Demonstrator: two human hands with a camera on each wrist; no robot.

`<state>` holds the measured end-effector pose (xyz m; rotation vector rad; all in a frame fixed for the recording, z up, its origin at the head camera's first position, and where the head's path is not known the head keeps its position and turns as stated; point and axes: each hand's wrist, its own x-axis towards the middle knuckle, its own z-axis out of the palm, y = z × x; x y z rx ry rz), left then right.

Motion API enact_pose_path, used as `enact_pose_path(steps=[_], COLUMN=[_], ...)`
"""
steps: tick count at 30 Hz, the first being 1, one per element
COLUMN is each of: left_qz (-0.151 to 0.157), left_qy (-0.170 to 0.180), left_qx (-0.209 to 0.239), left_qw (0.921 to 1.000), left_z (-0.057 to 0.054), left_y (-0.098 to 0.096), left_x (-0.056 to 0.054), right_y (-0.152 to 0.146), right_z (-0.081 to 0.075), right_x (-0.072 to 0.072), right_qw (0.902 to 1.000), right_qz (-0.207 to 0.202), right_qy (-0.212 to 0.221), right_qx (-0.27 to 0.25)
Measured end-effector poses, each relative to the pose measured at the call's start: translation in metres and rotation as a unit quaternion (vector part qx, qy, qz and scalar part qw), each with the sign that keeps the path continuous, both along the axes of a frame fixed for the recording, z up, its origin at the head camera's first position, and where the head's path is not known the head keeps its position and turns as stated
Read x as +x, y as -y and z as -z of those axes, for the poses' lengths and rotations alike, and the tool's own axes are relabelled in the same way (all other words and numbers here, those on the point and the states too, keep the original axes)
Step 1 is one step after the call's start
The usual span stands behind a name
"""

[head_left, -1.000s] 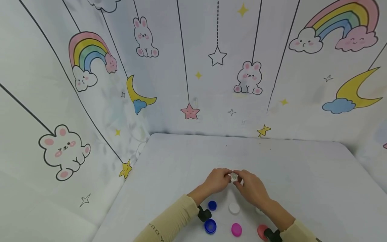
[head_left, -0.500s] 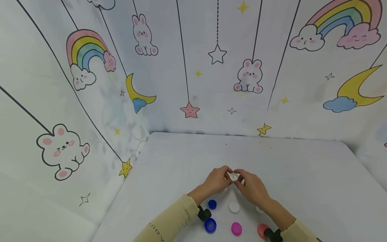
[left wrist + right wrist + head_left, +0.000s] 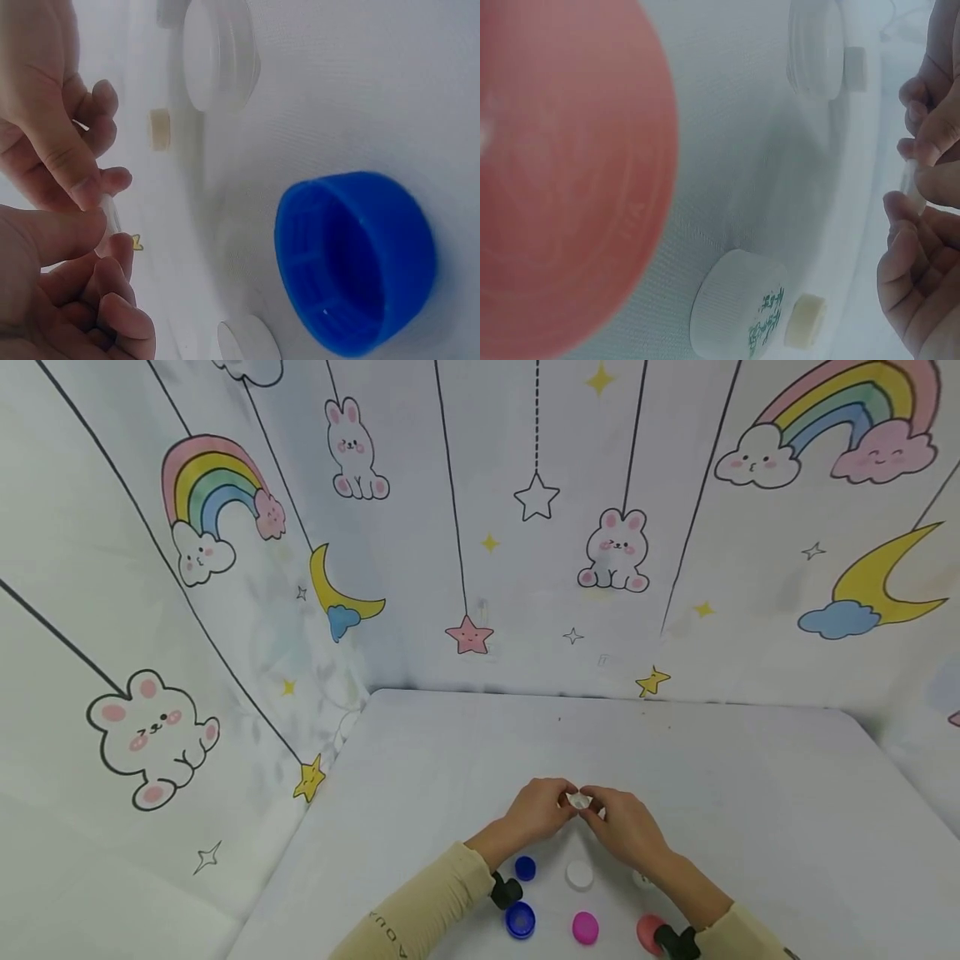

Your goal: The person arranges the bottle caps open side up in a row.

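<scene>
Both hands meet over the table in the head view. My left hand (image 3: 538, 808) pinches one side of a small translucent whitish piece (image 3: 579, 801), and my right hand (image 3: 626, 827) pinches the other side. In the left wrist view the piece (image 3: 111, 217) appears thin, mostly covered by thumbs and fingertips; its exact kind is unclear. Nearer to me lie bottle caps: a small blue cap (image 3: 525, 868), a white cap (image 3: 580, 875), a larger blue cap (image 3: 521, 920), a magenta cap (image 3: 585, 928) and a salmon cap (image 3: 649, 934).
A white cap with green print (image 3: 739, 304) and a cream cap (image 3: 805, 321) stand below the right forearm. The white table (image 3: 450, 743) meets a printed cloth backdrop (image 3: 420, 527) at its far edge. Dark wrist cameras (image 3: 507, 890) hang close to the caps.
The translucent piece has turned slightly between the fingertips. Both hands stay in nearly the same place, and the caps on the table lie as before.
</scene>
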<state>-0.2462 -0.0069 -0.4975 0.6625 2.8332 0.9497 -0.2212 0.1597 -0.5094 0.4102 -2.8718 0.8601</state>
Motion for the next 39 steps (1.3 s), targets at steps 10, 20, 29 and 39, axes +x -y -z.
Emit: enact_pose_path(steps=[10,20,29,39], left_qz=[0.002,0.028,0.045,0.041], left_qy=[-0.011,-0.031,-0.047,-0.043], left_qx=[-0.024,-0.118,-0.168,-0.181], left_qw=[0.9996,0.9922,0.9837,0.9816], left_z=[0.001,0.007,0.008,0.009], left_y=[-0.001,-0.006,-0.011,-0.014], left_x=[0.002,0.002,-0.002,0.002], right_y=[0.000,0.000,0.002,0.002], right_z=[0.003,0.012,0.013,0.019], right_x=[0.001,-0.001,-0.002,-0.005], right_qw=[0.9999,0.9990,0.9986,0.9977], right_qz=[0.002,0.008,0.007,0.009], right_qy=[-0.005,0.036,0.031,0.042], right_qx=[0.011,0.025,0.041,0.053])
